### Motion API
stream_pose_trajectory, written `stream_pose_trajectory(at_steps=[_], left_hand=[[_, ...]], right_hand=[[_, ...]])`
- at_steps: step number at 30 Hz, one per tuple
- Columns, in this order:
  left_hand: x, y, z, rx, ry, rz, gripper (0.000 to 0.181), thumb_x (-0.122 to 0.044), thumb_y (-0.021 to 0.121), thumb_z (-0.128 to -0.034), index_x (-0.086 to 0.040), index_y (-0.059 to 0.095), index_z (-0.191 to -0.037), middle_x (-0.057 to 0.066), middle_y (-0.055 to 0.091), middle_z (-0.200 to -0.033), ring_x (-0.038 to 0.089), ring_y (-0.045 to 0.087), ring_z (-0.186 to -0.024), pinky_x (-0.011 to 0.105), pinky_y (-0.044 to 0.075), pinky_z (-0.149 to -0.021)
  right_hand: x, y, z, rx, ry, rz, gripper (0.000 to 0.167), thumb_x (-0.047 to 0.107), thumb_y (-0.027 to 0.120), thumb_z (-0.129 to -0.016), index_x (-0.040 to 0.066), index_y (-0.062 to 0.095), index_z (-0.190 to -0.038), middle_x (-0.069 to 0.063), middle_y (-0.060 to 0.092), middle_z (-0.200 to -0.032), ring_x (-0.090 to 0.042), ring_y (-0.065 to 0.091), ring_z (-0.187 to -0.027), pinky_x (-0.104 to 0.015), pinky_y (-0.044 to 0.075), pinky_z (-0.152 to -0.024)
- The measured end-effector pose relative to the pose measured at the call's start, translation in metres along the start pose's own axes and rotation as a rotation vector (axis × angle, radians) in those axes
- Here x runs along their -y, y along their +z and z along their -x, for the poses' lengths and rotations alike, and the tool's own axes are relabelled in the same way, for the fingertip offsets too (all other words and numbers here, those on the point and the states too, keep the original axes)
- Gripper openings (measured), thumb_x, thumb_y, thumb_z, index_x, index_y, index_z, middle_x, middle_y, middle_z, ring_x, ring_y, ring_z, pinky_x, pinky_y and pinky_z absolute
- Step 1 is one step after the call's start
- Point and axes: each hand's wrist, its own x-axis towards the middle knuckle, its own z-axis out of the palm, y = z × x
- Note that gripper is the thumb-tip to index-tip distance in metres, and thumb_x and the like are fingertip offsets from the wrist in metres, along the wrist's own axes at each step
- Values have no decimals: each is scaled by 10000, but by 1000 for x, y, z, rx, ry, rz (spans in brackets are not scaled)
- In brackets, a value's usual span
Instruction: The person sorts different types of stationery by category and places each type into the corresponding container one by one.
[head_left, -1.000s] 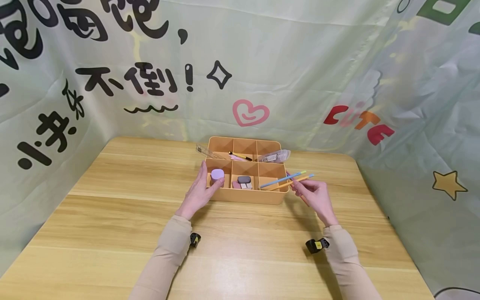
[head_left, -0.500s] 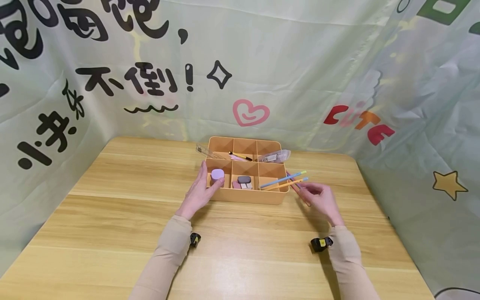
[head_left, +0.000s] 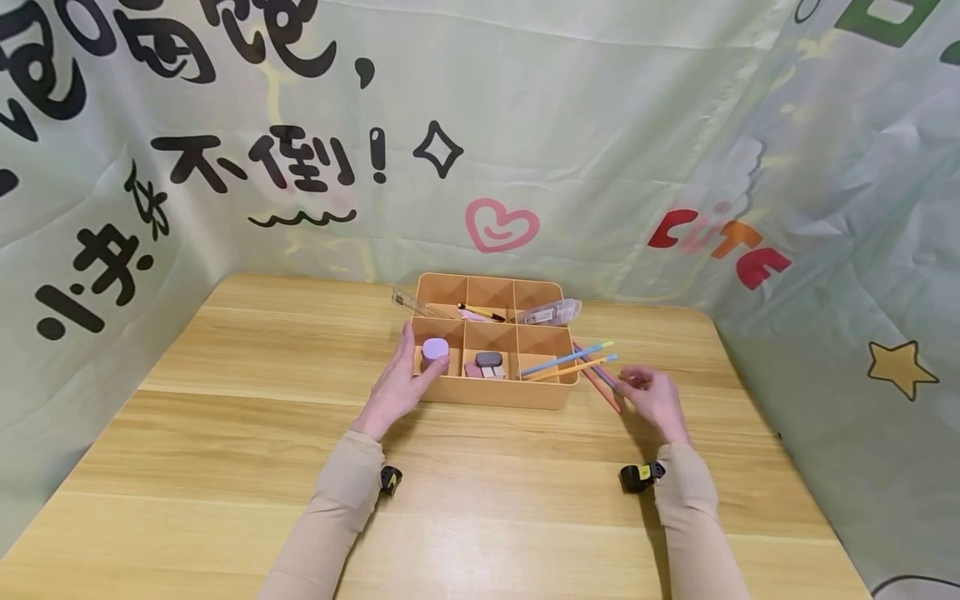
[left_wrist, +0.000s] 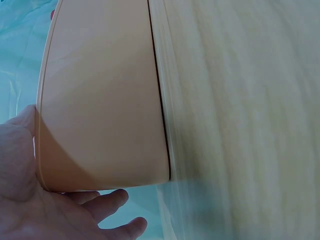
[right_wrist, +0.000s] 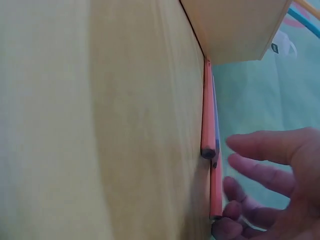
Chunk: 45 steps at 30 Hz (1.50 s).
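In the head view an orange desk organizer [head_left: 491,393] with several compartments stands near the back of the table. My left hand [head_left: 393,383] rests against its front left corner, fingers extended along the side and thumb reaching over the front rim. Beside the right end lie a purple pencil [head_left: 597,369] and a red pencil [head_left: 604,393]. My right hand [head_left: 652,398] is just right of them. In the right wrist view my right thumb and fingers [right_wrist: 262,145] are apart, with nothing visible between them. Another red pencil [right_wrist: 216,190] end shows near the lower fingertips.
Blue [head_left: 562,360] and yellow [head_left: 566,369] pencils lean out of the front right compartment. Erasers [head_left: 489,360], a purple-topped object [head_left: 435,350], a clear ruler [head_left: 408,302] and a pale correction-tape-like item [head_left: 551,312] are in other compartments. Printed cloth [head_left: 600,150] hangs behind the table.
My right hand has moved right, away from the organizer, and let go of the pencils, which now lie on the table beside it. My left hand stays in place.
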Motion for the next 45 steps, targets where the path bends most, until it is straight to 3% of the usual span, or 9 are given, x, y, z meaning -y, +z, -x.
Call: stream_pose_trajectory(at_steps=[11, 25, 33, 39, 45], left_hand=[[0, 1, 0, 1, -1, 1, 996, -543, 513, -1009, -36, -109, -1599, 189, -94, -1694, 372, 63, -1572, 504, 111, -1285], [1, 0, -2, -6, 10, -3, 997, -541, 520, -1008, -25, -94, -1601, 194, -86, -1694, 375, 67, -1572, 514, 118, -1282], [1, -1, -1, -6, 9, 16, 989, -529, 525, -1009, -42, -98, -1604, 190, -85, -1696, 376, 62, -1571, 522, 111, -1281], [3, -1, 0, -5, 12, 11, 992, -533, 522, -1009, -38, -100, -1602, 192, -87, -1694, 380, 54, -1573, 521, 110, -1282], [2, 0, 0, -4, 11, 15, 997, -538, 523, -1007, -42, -104, -1602, 190, -87, -1695, 370, 60, -1572, 516, 115, -1281]], right_hand=[[2, -4, -13, 93, 16, 152, 270, 194, 632, -975, -66, 658, -1046, -221, 697, -945, -270, 600, -826, -306, 419, -694], [7, 0, -11, 78, 3, 245, 204, 134, 583, -942, -51, 669, -955, -213, 692, -932, -323, 598, -843, -423, 430, -759], [10, 1, -10, 79, -18, 271, 223, 125, 527, -911, -3, 697, -847, -150, 696, -813, -248, 557, -707, -325, 403, -653], [11, 2, -8, 88, 12, 247, 213, 123, 548, -890, 1, 718, -852, -162, 715, -851, -237, 565, -729, -293, 399, -631], [11, 4, -4, 40, 3, 246, 213, 111, 563, -886, 8, 725, -795, -138, 709, -792, -228, 559, -696, -286, 379, -604]])
